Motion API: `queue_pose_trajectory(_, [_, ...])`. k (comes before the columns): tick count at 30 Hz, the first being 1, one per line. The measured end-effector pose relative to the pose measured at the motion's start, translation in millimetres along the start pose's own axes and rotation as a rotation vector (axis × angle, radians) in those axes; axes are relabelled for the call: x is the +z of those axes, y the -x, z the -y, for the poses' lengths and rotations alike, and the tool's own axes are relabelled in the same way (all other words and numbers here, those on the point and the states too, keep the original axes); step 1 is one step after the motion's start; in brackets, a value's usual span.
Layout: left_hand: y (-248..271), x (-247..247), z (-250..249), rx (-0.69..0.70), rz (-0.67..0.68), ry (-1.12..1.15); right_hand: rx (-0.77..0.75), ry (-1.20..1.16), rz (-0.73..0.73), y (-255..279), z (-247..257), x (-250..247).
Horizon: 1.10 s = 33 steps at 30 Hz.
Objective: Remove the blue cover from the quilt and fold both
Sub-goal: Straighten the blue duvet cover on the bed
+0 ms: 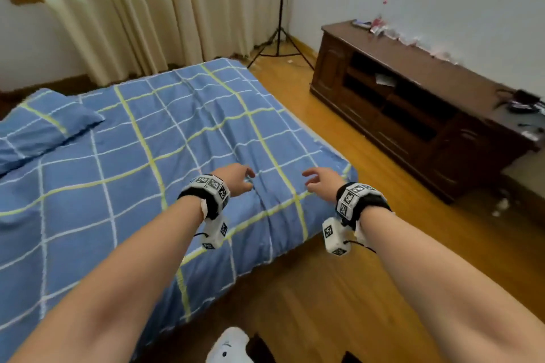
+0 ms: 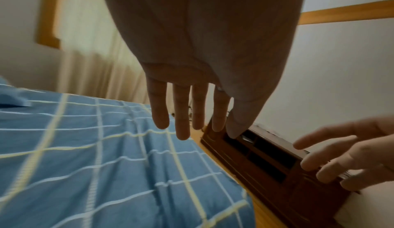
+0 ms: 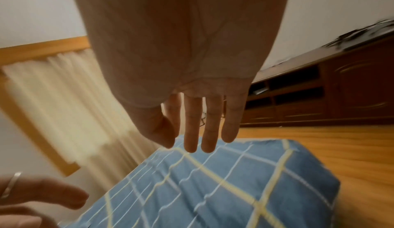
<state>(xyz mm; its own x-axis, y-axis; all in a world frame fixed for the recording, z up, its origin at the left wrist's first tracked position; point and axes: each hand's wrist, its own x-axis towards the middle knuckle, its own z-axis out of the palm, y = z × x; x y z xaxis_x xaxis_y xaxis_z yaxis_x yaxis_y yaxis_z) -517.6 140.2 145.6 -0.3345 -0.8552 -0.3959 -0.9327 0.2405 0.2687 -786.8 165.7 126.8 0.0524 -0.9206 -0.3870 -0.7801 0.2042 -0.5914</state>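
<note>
A: Head view. Blue cover (image 1: 182,138) w/ the quilt inside lies flat on the bed, fills centre-left of frame; pillow (image 1: 44,124) at left edge. Left hand (image 1: 236,178) and right hand (image 1: 320,180) hover over the near-right corner, lower centre, fingers loose, holding nothing.

B: Risk?

A: Can't see the cover's opening from here. IMO if they grab mid-panel they'll pinch cover + quilt together, and the filling drags along instead of sliding out. Corner also hangs by the floor (image 1: 368,138), so a hard pull could dump the lot off the bed.

B: Left wrist view?

A: Left hand (image 2: 204,63) palm down, fingers (image 2: 181,113) straight and slightly spread, above the checked fabric (image 2: 106,164) at lower left, no contact. Right hand (image 2: 345,154) enters at right edge, fingers spread, over the dark wood cabinet (image 2: 277,167).

B: Right wrist view?

A: Right hand (image 3: 181,54) same pose: fingers (image 3: 192,127) extended, thumb a bit tucked, just above the cover's corner (image 3: 234,181), bottom centre. Left hand (image 3: 32,196) at lower left, ring visible, empty too. Frame is blurry, prob. motion. Both arms reach fwd, roughly parallel, hands apart.
</note>
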Motion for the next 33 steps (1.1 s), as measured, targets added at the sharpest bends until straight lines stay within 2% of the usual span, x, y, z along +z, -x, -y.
queue_pose_trajectory(6, [-166, 13, -167, 0.175, 0.132, -0.050, 0.150, -0.006, -0.075, -35, -163, -127])
queue_pose_trajectory(11, [-332, 18, -280, 0.248, 0.237, -0.053, 0.276, 0.024, -0.083, -107, -275, -238])
queue_pose_trajectory(16, [-490, -21, -376, 0.229, 0.242, 0.032, 0.351, 0.104, -0.030, -213, -352, -372])
queue_pose_trajectory(19, [-560, -55, -409, 0.165, 0.195, 0.097, 0.338, 0.105, -0.009, -282, -376, -431])
queue_pose_trajectory(22, [-603, -79, -403, 0.032, 0.148, 0.111, 0.293, 0.170, 0.152, -361, -376, -454])
queue_pose_trajectory(26, [-616, -86, -353, -0.255, 0.066, 0.072, 0.111, 0.346, 0.400, -480, -347, -445])
queue_pose_trajectory(30, [-572, -60, -320, -0.664, -0.021, 0.185, -0.251, 0.598, 0.555, -566, -285, -405])
queue_pose_trajectory(33, [-525, -18, -326, -0.948, -0.054, 0.384, -0.586, 0.787, 0.632, -580, -237, -367])
